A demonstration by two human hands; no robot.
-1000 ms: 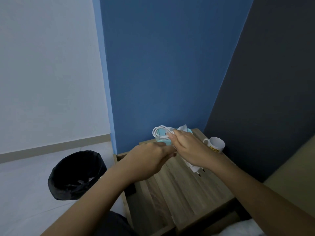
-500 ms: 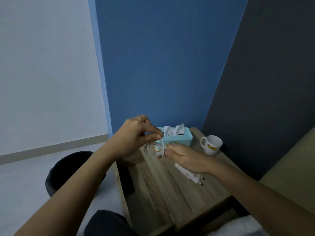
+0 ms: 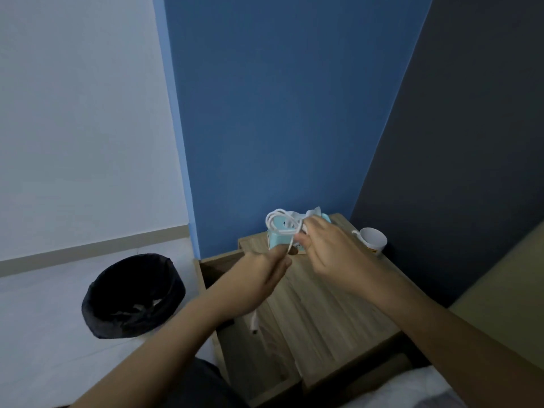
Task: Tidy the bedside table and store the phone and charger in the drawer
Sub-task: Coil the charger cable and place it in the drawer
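Note:
A white charger cable (image 3: 279,222) is looped into a small coil above the wooden bedside table (image 3: 323,316). My right hand (image 3: 332,256) pinches the coil at its right side. Just below and to the left, my left hand (image 3: 259,279) grips the strand running down from the coil. A loose white cable end (image 3: 254,323) hangs under my left hand. The charger's plug is hidden by my hands. An open drawer (image 3: 212,267) shows at the table's left side, dark inside. No phone can be made out.
A teal tissue box (image 3: 276,242) stands at the back of the table behind the coil, and a white mug (image 3: 373,240) at the back right corner. A black bin (image 3: 132,295) sits on the floor to the left. A bed (image 3: 500,316) borders the right.
My left hand dropped from above the coil to below it, still on the cable. My right hand lifted the coil up in front of the tissue box. The plug is no longer visible.

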